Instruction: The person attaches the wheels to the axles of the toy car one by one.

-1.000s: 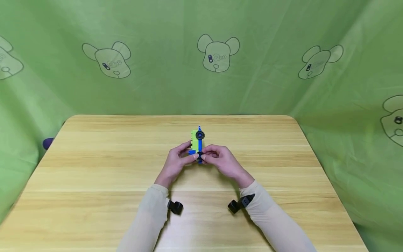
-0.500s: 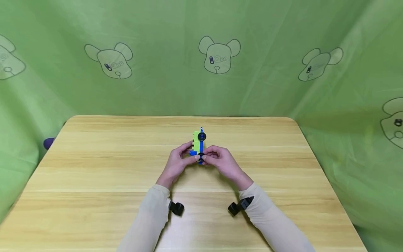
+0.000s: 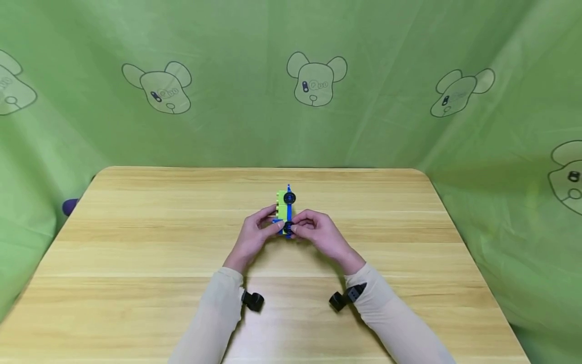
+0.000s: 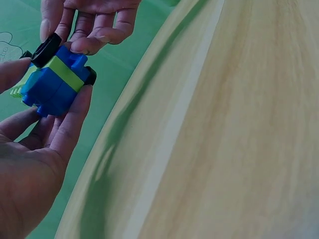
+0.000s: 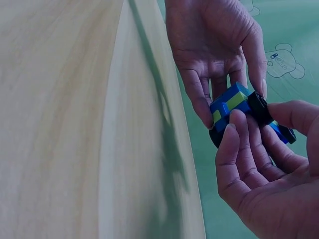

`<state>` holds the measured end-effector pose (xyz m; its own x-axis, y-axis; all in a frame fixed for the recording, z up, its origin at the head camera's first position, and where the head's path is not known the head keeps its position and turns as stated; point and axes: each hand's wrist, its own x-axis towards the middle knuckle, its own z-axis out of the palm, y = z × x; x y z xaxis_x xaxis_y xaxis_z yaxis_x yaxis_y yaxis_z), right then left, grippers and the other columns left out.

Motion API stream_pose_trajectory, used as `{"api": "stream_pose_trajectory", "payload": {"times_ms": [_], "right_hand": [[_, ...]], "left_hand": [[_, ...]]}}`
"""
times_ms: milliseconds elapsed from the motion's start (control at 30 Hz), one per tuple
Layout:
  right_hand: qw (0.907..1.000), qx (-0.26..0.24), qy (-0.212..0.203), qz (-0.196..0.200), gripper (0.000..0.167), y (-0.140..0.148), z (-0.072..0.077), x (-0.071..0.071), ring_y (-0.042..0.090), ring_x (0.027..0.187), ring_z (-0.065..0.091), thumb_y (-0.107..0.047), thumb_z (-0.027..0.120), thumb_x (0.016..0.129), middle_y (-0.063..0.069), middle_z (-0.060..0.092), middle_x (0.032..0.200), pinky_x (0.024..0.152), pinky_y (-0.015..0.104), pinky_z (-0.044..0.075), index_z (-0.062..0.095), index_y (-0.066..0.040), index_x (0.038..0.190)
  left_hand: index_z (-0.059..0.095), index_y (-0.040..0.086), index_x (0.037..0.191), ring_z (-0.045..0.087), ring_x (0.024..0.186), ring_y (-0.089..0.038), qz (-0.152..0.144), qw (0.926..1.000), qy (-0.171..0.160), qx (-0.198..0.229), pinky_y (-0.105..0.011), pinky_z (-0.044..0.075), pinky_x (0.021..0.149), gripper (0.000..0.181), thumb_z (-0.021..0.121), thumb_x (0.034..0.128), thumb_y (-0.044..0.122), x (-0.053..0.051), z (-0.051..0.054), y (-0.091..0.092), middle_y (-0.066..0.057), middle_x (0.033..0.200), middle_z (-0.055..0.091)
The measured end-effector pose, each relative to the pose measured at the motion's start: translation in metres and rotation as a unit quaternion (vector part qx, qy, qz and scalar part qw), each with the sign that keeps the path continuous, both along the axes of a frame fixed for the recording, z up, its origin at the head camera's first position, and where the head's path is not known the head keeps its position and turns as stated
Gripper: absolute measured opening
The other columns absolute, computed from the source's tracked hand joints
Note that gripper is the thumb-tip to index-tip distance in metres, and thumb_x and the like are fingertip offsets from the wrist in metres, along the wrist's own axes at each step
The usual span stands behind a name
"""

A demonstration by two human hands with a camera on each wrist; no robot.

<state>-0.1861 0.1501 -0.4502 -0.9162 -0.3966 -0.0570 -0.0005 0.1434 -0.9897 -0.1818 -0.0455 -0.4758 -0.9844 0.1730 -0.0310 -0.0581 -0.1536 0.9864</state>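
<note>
A small toy car (image 3: 283,211) of blue and lime-green building bricks is held above the table, turned on its side in the head view. My left hand (image 3: 251,236) grips its body between thumb and fingers, seen close by in the left wrist view, where the blue brick end (image 4: 49,93) faces the camera. With thumb and fingers, my right hand (image 3: 324,233) pinches the near black wheel (image 5: 259,108), the thumb lying against it. Another black wheel (image 3: 289,197) shows at the car's far end. My fingers hide parts of the body.
The wooden table (image 3: 136,242) has rounded far corners. A green curtain (image 3: 236,116) with printed bear heads surrounds it. Black wrist cameras (image 3: 253,301) sit on both sleeves. A dark purple object (image 3: 69,207) shows beyond the table's left edge.
Both hands keep their hold on the toy car. The car shifts slightly right, then back left, turning a little; the left thumb has slid slightly left, off the near wheel.
</note>
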Motion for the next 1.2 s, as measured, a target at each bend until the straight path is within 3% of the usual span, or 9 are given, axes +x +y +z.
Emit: {"api": "stream_pose_trajectory", "payload": {"times_ms": [167,367,633,767,1000,1200], "right_hand": [[0.9999,0.013,0.009,0.001,0.019,0.0,0.001,0.0,0.034,0.088,0.066,-0.004,0.065,0.094,0.016,0.067,0.095,0.082,0.05,0.055,0.059,0.008,0.107],[0.9959,0.066,0.056,-0.023,0.022,0.002,0.006,-0.002,0.032,0.089,0.062,-0.011,0.069,0.092,0.012,0.065,0.097,0.075,0.035,0.054,0.063,0.003,0.108],[0.9962,0.045,0.054,-0.052,0.033,0.005,0.009,-0.005,0.025,0.091,0.06,-0.008,0.07,0.091,0.018,0.062,0.104,0.077,0.027,0.054,0.055,0.007,0.117],[0.9946,0.057,0.058,-0.065,0.033,0.007,0.013,-0.008,0.026,0.092,0.061,-0.01,0.069,0.092,0.017,0.062,0.105,0.079,0.032,0.055,0.055,0.006,0.118],[0.9947,0.04,0.052,-0.08,0.035,0.011,0.019,-0.011,0.046,0.102,0.057,-0.011,0.067,0.093,0.019,0.06,0.11,0.087,0.052,0.053,0.054,0.006,0.12],[0.9956,0.028,0.039,-0.08,0.035,0.012,0.019,-0.011,0.05,0.102,0.056,-0.009,0.065,0.094,0.019,0.059,0.11,0.089,0.058,0.05,0.052,0.006,0.122]], "left_hand": [[0.05,-0.004,0.139,0.059,0.109,-0.028,0.001,0.9999,0.008,-0.01,-0.029,0.055,0.086,0.049,0.065,0.0925,0.0,-0.001,-0.001,-0.002,-0.02,0.124,0.06],[0.054,-0.001,0.135,0.056,0.115,-0.029,0.003,0.9998,0.016,-0.013,-0.031,0.051,0.093,0.048,0.069,0.0897,-0.001,-0.002,-0.001,-0.003,-0.016,0.126,0.06],[0.056,-0.006,0.128,0.054,0.116,-0.034,-0.01,0.9998,0.008,-0.014,-0.032,0.05,0.095,0.043,0.07,0.0883,-0.001,-0.001,-0.001,-0.005,-0.023,0.127,0.058],[0.063,-0.001,0.124,0.058,0.11,-0.028,-0.005,0.9991,0.011,-0.041,-0.033,0.052,0.092,0.038,0.072,0.0873,0.001,-0.002,0.0,-0.008,-0.015,0.119,0.064],[0.068,0.006,0.121,0.059,0.112,-0.029,-0.005,0.9921,0.047,-0.116,-0.043,0.045,0.099,0.035,0.075,0.0866,0.009,-0.006,0.007,-0.019,-0.007,0.111,0.068],[0.068,0.009,0.124,0.058,0.112,-0.025,-0.034,0.9856,0.06,-0.154,-0.043,0.046,0.099,0.037,0.075,0.0878,0.015,-0.01,0.014,-0.027,-0.006,0.119,0.066]]}}
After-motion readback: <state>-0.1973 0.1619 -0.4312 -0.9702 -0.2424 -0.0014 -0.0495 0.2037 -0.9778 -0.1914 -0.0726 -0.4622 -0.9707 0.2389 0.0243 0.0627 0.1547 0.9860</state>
